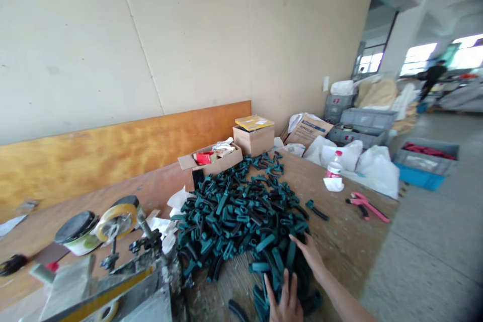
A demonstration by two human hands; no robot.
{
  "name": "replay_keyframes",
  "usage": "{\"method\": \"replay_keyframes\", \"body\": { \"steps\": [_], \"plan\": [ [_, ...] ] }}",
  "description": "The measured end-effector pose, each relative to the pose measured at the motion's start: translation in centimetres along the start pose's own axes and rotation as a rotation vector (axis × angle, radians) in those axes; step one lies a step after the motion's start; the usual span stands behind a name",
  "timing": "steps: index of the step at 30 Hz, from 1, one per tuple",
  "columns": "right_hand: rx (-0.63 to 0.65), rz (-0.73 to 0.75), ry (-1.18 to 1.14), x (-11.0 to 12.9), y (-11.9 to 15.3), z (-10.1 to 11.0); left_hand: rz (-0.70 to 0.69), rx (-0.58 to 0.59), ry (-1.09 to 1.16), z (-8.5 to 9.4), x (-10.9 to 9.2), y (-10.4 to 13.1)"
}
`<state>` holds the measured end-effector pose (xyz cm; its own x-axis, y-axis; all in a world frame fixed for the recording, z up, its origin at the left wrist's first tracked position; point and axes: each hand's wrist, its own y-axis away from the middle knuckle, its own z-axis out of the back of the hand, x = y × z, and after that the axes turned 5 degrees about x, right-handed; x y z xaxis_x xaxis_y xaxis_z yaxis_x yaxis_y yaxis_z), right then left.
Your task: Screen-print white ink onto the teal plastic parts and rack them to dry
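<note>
A large heap of dark green and black plastic handle-like pieces [241, 211] covers the middle of the wooden table [339, 241]. At the heap's near edge, my left hand [285, 302] lies on several pieces with its fingers spread. My right hand [311, 256] reaches in from the right against the heap's side, fingers stretched out over the pieces; some of its fingertips are hard to make out. Neither hand has a piece plainly gripped. One loose piece [317, 210] lies to the right of the heap, and another curved piece [237, 310] lies near the front.
A metal fixture [151, 282] with a tape roll [116, 221] and a lidded tub [77, 231] stand at the left. Behind the heap are cardboard boxes [254, 140]. On the right lie a pink clamp-like tool [368, 205], a bottle [334, 165] and white bags [377, 168]. A person [433, 78] is far off.
</note>
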<state>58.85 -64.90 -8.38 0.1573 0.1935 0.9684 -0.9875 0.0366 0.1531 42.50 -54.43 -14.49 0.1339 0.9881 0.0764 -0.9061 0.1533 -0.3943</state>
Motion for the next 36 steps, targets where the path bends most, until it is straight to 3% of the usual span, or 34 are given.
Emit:
{"method": "replay_keyframes", "body": {
  "steps": [1,3,9,12,18,21,25,29,33,36],
  "plan": [
    [-0.005,-0.005,-0.028,0.0,0.2,-0.4,0.018,-0.056,-0.060,-0.5,0.3,-0.1],
    [-0.002,-0.030,-0.105,0.1,1.2,-1.0,-0.001,-0.093,-0.097,0.2,1.4,0.1],
    [0.144,-0.245,-0.327,1.6,5.7,-2.8,-0.025,0.226,0.040,7.9,6.1,1.8],
    [0.211,-0.319,-0.367,2.3,8.1,-4.0,0.015,0.261,0.042,9.8,8.4,2.9],
    [0.329,-0.067,-0.402,3.2,12.8,-8.3,0.133,0.278,0.029,11.3,12.0,5.9],
    [0.413,0.044,-0.232,4.0,14.6,-10.4,0.206,0.294,0.070,12.4,13.0,7.4],
    [0.564,0.144,0.161,6.4,15.8,-11.8,0.332,0.309,0.178,13.5,13.8,9.3],
    [0.609,0.268,0.691,8.8,16.5,-12.5,0.597,0.308,0.297,13.8,13.8,10.4],
    [0.644,0.468,1.100,9.6,17.4,-13.6,1.009,0.166,0.465,13.6,12.9,10.7],
    [0.701,0.490,1.138,9.9,17.4,-14.0,1.144,0.033,0.594,13.4,12.2,10.4]
  ]
}}
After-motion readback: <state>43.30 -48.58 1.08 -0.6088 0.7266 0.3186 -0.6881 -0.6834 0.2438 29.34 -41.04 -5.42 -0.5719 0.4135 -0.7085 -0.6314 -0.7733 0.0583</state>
